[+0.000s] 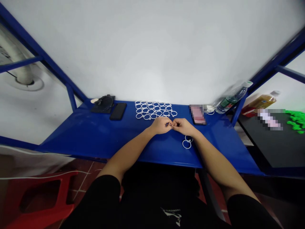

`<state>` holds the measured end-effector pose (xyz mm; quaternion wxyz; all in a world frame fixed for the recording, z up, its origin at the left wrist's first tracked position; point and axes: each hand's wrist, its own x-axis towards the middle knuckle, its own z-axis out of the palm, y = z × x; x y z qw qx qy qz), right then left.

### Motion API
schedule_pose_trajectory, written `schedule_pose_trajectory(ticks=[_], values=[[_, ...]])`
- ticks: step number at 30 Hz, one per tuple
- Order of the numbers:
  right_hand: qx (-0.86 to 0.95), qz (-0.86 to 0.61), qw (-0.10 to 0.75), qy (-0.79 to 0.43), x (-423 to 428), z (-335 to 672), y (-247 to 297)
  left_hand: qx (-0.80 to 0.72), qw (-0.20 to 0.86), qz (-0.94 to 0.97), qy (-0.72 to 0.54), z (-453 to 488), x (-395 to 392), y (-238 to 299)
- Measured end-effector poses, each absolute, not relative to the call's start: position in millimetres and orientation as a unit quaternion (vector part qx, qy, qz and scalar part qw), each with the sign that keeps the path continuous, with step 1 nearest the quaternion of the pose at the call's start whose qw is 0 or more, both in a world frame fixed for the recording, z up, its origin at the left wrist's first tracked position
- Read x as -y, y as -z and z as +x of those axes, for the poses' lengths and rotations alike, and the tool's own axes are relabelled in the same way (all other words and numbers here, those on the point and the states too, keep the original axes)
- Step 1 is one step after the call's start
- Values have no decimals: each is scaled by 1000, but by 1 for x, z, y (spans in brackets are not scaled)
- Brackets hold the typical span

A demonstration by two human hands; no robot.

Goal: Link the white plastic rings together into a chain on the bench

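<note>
My left hand [162, 125] and my right hand [183, 126] meet over the front middle of the blue table, fingertips pinched together. Between them shows a sliver of a small white ring [171, 125], most of it covered by the fingers. Just beyond my hands, thin white plastic rings [151, 111], each with a small tab, lie in rows near the wall. One ring [174, 113] sits at the right end of the nearer rows. Beside my right wrist a few loose white rings [186, 144] overlap on the table.
Left of the rows lie a dark phone [118, 111] and a black plastic bag [104, 104]. To the right are another phone [197, 114], a white cable [210, 109] and a clear bottle [232, 98]. A red stool [64, 197] stands at lower left.
</note>
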<state>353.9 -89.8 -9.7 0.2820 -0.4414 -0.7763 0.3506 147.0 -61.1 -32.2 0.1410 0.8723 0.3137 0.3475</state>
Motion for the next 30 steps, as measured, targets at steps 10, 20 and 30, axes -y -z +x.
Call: schedule_pose_trajectory(ticks=[10,20,30], values=[[788,-430,266,-350,88,360,15,-291,117,890,-332,149,61,36],[836,-468,211,-191,81,375,13,-278,98,875,-384,144,62,34],[850,-478,204,-92,79,376,18,-225,85,894,-378,148,72,22]])
